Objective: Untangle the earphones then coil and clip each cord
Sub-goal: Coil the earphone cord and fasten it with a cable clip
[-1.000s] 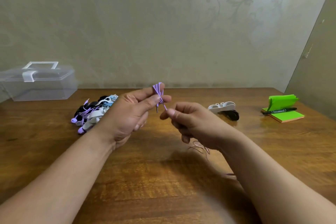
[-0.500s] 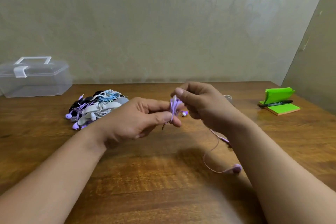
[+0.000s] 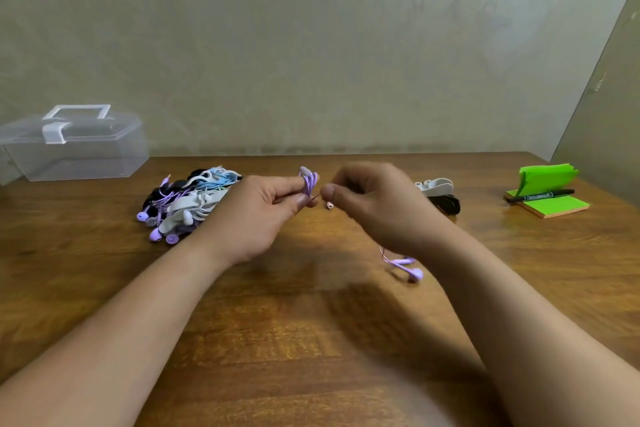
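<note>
My left hand (image 3: 258, 215) pinches a small coil of purple earphone cord (image 3: 308, 181) between thumb and fingers, above the table's middle. Close to its right, my right hand (image 3: 374, 204) pinches the loose run of the same cord. That cord trails under my right wrist to two purple earbuds (image 3: 407, 267) lying on the wood. A small white piece (image 3: 329, 205) hangs just below my right thumb. A tangled pile of purple, white, blue and black earphones (image 3: 187, 204) lies behind my left hand.
A clear plastic box with a white handle (image 3: 74, 146) stands at the back left. White and black clips (image 3: 440, 192) lie behind my right hand. A green sticky-note pad (image 3: 547, 196) with a black marker (image 3: 540, 196) sits at the far right, near the wall.
My right hand has come down from over the coil to its right side. The trailing cord got shorter and the earbuds slid closer to my right wrist.
</note>
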`<move>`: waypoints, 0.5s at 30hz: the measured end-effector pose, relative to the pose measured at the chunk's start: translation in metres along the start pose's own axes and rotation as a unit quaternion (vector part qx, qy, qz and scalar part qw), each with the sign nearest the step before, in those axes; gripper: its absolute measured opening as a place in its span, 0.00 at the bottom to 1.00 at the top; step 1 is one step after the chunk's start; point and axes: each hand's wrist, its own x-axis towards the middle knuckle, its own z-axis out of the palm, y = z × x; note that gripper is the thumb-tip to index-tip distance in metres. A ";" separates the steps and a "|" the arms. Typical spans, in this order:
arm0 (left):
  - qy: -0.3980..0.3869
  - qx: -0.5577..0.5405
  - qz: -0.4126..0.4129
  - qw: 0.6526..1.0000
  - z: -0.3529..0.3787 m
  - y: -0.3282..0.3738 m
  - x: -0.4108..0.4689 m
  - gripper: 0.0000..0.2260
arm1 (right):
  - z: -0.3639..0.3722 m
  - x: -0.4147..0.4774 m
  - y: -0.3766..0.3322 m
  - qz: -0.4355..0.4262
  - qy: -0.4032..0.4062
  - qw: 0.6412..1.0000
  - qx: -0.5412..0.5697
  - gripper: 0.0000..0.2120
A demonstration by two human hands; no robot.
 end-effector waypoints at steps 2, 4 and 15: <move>-0.047 0.023 0.012 0.999 -0.001 0.007 -0.003 0.13 | -0.010 0.003 0.004 0.004 0.023 1.000 0.017 0.09; -0.115 0.015 0.010 0.993 -0.002 0.015 -0.005 0.12 | -0.017 0.003 0.008 0.004 0.019 0.998 0.062 0.08; -0.054 -0.385 -0.027 0.921 0.000 0.023 -0.005 0.14 | 0.007 -0.002 0.015 0.077 -0.106 0.938 0.322 0.13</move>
